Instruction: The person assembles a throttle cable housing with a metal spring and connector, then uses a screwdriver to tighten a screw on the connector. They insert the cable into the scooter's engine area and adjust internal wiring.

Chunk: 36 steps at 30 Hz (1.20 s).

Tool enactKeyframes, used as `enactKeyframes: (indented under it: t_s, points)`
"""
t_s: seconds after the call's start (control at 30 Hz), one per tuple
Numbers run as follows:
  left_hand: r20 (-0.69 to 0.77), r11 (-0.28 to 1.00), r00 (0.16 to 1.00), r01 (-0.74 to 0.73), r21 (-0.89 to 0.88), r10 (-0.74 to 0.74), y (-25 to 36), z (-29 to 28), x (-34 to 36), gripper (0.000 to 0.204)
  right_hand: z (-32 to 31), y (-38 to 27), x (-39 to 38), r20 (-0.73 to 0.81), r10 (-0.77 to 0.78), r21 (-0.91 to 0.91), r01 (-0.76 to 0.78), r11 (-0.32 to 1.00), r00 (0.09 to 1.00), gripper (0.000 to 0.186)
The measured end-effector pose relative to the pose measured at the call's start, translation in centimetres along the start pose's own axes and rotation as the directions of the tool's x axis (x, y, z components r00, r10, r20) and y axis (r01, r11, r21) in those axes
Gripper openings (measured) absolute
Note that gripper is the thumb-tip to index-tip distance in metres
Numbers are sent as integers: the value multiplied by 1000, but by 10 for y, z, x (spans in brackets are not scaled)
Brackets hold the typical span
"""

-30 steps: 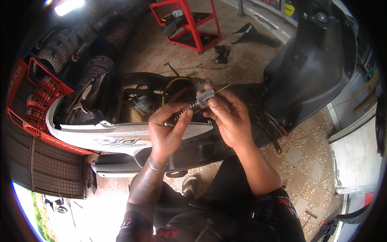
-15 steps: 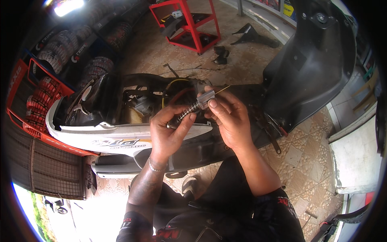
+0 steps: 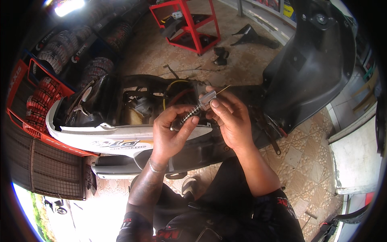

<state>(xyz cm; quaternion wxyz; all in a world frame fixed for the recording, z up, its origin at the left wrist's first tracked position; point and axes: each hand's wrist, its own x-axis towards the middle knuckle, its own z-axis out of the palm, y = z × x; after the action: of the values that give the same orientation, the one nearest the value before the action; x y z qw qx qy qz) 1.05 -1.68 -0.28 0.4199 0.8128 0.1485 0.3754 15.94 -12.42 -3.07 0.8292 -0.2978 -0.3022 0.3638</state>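
Observation:
Above the scooter body, both my hands hold one small assembly that looks like a carburetor throttle slide. Its silvery cylindrical slide (image 3: 208, 97) has a thin brass-coloured needle (image 3: 223, 89) sticking out to the upper right. My right hand (image 3: 230, 117) pinches the slide between thumb and fingers. A coil spring (image 3: 190, 114) runs from the slide down to the left, lying across my left hand (image 3: 173, 128), whose thumb and fingers are closed round the spring and its dark lower end. Part of that end is hidden by the fingers.
A partly stripped scooter with a white side panel (image 3: 133, 139) lies across in front of me. Its black front shield (image 3: 310, 60) rises at right. Tools (image 3: 268, 131) rest on the footboard. A red cart (image 3: 195, 36) stands beyond, and tyre racks (image 3: 44, 101) line the left.
Both hands, with the throttle slide and spring, have shifted very slightly to the right. The grip of each hand looks the same.

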Motion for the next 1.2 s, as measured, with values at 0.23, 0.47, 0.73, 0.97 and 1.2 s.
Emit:
enactKeyframes:
  t_s: [0.23, 0.47, 0.73, 0.97, 1.2]
  points:
    - [28, 1000, 1000, -8, 2, 8, 2, -2, -2, 28, 2, -4, 1, 0, 28, 11, -28, 1000, 1000, 39]
    - [63, 997, 995, -81, 6, 80, 5, -4, -1, 34, 6, -10, 3, 12, 66, 14, -66, 998, 998, 39]
    - [96, 999, 995, -36, 0, 36, 5, -10, -4, 35, 8, -11, 7, 68, 50, -22, -49, 999, 996, 39]
    - [95, 996, 994, -65, 54, 59, 1, -15, -5, 30, 9, -8, 7, 62, 44, -18, -43, 999, 997, 37]
    - [72, 999, 997, -17, 49, 14, 5, -15, -5, 29, 9, -3, 7, 69, 13, -31, -11, 999, 998, 37]
